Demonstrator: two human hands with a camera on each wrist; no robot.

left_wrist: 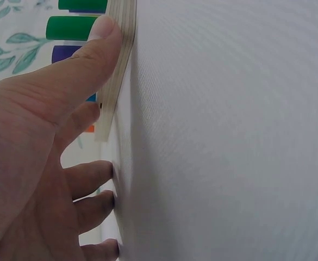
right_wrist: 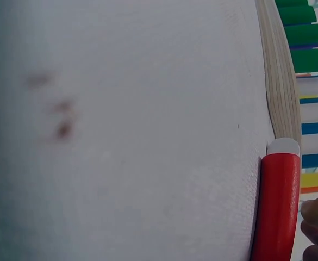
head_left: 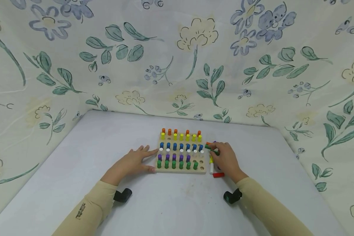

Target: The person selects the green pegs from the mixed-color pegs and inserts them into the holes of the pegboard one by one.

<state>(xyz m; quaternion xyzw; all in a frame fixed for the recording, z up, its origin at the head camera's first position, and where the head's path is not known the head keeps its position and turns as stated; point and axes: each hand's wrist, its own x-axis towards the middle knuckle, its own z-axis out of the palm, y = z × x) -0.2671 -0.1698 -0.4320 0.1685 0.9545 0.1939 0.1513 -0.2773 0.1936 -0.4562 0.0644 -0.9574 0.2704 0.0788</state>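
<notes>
A wooden pegboard [head_left: 180, 171] bears rows of orange, yellow, blue, white, purple and green pegs, with some holes bare. Spread along its left edge, my left hand [head_left: 134, 163] touches the side with thumb and index finger. In the left wrist view the thumb [left_wrist: 96, 54] presses the board's edge beside a green peg [left_wrist: 66, 28], and the other fingertips rest on the table. Just right of the board, my right hand [head_left: 227, 160] pinches a green peg [head_left: 215, 152]; green shows on both sides of the fingertip. Only its fingertips [right_wrist: 316, 212] show in the right wrist view.
Loose pegs lie right of the board: a red one [head_left: 218, 175], a white one [head_left: 211, 168], a yellow one [head_left: 211, 159] and others partly under the right hand. A white cloth covers the table [head_left: 177, 203]. Floral fabric [head_left: 165, 65] hangs behind.
</notes>
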